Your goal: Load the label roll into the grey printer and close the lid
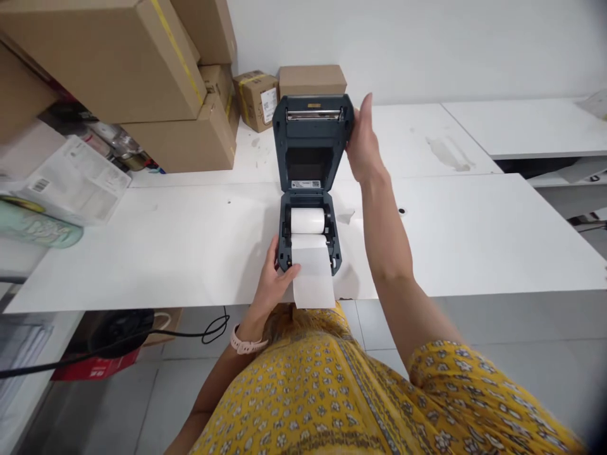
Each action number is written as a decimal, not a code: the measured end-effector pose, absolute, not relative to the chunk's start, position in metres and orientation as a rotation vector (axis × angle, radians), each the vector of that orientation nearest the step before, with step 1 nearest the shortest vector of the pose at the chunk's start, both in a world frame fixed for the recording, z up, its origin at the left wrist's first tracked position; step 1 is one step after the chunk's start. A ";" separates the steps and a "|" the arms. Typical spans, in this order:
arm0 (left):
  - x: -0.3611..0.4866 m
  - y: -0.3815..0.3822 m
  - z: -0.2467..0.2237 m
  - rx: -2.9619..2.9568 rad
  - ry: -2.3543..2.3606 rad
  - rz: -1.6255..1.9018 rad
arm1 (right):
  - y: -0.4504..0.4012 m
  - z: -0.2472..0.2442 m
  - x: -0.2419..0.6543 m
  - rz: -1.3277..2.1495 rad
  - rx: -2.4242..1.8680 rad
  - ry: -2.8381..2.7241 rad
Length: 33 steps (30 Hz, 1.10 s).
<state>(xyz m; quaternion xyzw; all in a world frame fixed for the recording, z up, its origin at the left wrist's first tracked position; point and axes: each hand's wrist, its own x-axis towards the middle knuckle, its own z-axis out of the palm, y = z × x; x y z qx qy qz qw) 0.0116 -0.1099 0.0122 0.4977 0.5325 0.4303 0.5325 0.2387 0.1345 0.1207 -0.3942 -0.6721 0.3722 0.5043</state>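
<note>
A dark blue-grey label printer (283, 221) stands near the table's front edge, its lid (308, 139) raised upright. Inside sits a white label roll (308, 221), and a strip of label paper (313, 278) runs out over the front, hanging past the table edge. My left hand (274, 276) grips the printer's front left corner, the thumb at the strip's left edge and the other fingers partly hidden along the side. At the lid's upper right edge, my right hand (364, 148) holds on with its thumb pointing up; its fingers are mostly hidden behind the lid.
Large cardboard boxes (109, 63) are stacked at the back left, with smaller ones (258, 101) behind the printer. A green bottle (40, 224) and clear packaging (78, 177) lie at the left. A black cable (190, 333) hangs below the white table (190, 253).
</note>
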 end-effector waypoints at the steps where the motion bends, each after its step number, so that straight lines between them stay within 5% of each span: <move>1: 0.009 -0.112 0.011 1.173 1.275 1.032 | 0.127 0.118 0.234 0.890 -0.927 -1.588; 12: 0.004 -0.089 0.039 1.192 1.320 1.334 | -0.080 0.025 0.233 0.622 -1.203 -1.704; 24: 0.017 -0.086 0.023 1.059 1.206 1.147 | -0.079 -0.009 0.233 1.217 -1.123 -1.480; 33: 0.020 -0.087 0.015 1.112 1.219 1.179 | -0.082 -0.011 0.229 1.218 -1.176 -1.460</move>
